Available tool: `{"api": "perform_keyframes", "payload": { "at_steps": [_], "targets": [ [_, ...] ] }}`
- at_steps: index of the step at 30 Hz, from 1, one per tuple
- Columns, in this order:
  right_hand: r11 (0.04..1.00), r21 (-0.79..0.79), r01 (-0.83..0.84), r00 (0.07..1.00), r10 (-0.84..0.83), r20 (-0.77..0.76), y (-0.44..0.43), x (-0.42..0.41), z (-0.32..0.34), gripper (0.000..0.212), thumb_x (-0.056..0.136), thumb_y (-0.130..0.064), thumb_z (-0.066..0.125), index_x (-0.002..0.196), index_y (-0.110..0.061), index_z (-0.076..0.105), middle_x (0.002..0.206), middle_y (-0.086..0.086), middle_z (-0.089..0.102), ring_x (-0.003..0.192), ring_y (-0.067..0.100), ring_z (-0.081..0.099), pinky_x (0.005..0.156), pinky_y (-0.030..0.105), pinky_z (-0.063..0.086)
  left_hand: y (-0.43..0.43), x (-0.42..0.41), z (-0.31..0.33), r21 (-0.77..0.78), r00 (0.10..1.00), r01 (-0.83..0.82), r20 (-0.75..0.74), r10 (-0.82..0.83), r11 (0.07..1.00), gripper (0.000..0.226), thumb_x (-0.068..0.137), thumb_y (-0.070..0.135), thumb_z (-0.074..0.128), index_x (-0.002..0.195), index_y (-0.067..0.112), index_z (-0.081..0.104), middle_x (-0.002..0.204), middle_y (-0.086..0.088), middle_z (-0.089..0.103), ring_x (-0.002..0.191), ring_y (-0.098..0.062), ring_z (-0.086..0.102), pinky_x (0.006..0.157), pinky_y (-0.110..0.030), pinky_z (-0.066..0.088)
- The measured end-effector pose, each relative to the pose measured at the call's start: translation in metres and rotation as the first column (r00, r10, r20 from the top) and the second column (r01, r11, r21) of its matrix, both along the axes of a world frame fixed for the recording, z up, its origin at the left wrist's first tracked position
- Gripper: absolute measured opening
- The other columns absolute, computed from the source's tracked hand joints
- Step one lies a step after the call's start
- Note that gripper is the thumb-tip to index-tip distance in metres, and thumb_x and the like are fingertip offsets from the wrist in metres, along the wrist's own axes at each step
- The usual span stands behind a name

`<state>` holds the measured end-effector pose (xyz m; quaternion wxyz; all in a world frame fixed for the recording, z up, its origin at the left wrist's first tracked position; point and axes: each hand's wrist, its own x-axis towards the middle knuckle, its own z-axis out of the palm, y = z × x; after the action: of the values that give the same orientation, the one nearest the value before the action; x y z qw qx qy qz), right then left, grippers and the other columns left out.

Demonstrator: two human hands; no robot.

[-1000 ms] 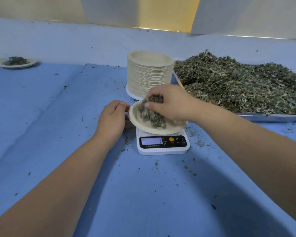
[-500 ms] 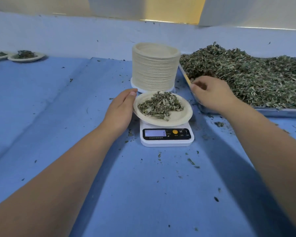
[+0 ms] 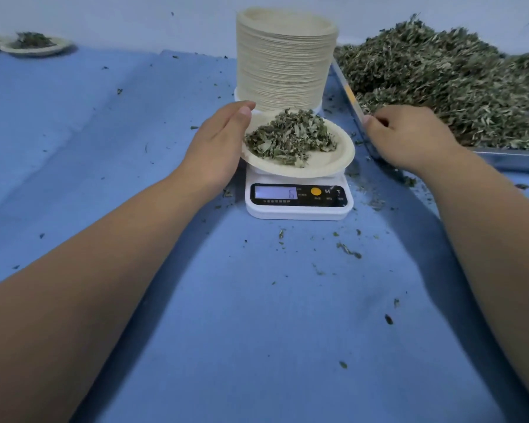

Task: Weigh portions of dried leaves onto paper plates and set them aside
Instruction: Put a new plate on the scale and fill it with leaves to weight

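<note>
A paper plate (image 3: 327,160) sits on a small white digital scale (image 3: 298,195) with its display lit. A heap of dried leaves (image 3: 290,138) lies on the plate. My left hand (image 3: 217,141) touches the plate's left rim with straight fingers. My right hand (image 3: 409,135) rests at the left edge of the metal tray (image 3: 507,160), fingers loosely curled, with nothing visible in them. The tray holds a large pile of dried leaves (image 3: 455,87).
A tall stack of paper plates (image 3: 284,62) stands right behind the scale. Filled plates (image 3: 34,45) sit at the far left on the blue cloth (image 3: 257,331). Leaf crumbs are scattered around the scale.
My right hand dropped its leaves on the plate and moved right to the tray's edge. My left hand stays at the plate's rim, fingers now straighter.
</note>
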<state>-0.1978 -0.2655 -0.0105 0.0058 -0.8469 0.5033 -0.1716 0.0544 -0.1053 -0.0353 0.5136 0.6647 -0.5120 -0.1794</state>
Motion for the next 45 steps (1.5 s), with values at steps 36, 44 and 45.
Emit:
{"api": "perform_keyframes", "payload": {
  "at_steps": [36, 44, 45],
  "targets": [
    [0.991, -0.117, 0.057, 0.977, -0.031, 0.21, -0.034, 0.001, 0.024, 0.058, 0.106, -0.047, 0.037, 0.056, -0.017, 0.035, 0.05, 0.005, 0.033, 0.044, 0.024, 0.026, 0.049, 0.029, 0.022, 0.007, 0.006, 0.001, 0.022, 0.979, -0.045, -0.196, 0.048, 0.999, 0.048, 0.093, 0.051, 0.035, 0.123, 0.036, 0.068, 0.126, 0.016, 0.062, 0.118, 0.001, 0.056, 0.112, -0.039, 0.043],
    [0.986, -0.166, 0.004, 0.984, 0.026, 0.174, -0.039, -0.001, 0.036, 0.059, 0.105, -0.054, 0.037, 0.06, -0.015, 0.043, 0.052, 0.004, 0.043, 0.046, 0.023, 0.038, 0.047, 0.027, 0.03, 0.005, 0.008, 0.001, 0.013, 0.965, -0.031, -0.26, 0.033, 0.999, 0.034, 0.089, 0.05, 0.037, 0.089, 0.048, 0.071, 0.094, 0.034, 0.066, 0.097, 0.012, 0.06, 0.106, -0.043, 0.049],
    [0.993, -0.115, -0.003, 0.994, 0.015, 0.106, -0.038, -0.001, 0.037, 0.057, 0.104, -0.052, 0.039, 0.064, -0.013, 0.048, 0.053, 0.005, 0.047, 0.046, 0.023, 0.042, 0.047, 0.026, 0.034, 0.004, 0.008, 0.001, 0.014, 0.962, -0.029, -0.271, 0.032, 0.999, 0.034, 0.089, 0.049, 0.037, 0.086, 0.05, 0.072, 0.093, 0.035, 0.066, 0.097, 0.01, 0.06, 0.106, -0.044, 0.05]
  ]
}}
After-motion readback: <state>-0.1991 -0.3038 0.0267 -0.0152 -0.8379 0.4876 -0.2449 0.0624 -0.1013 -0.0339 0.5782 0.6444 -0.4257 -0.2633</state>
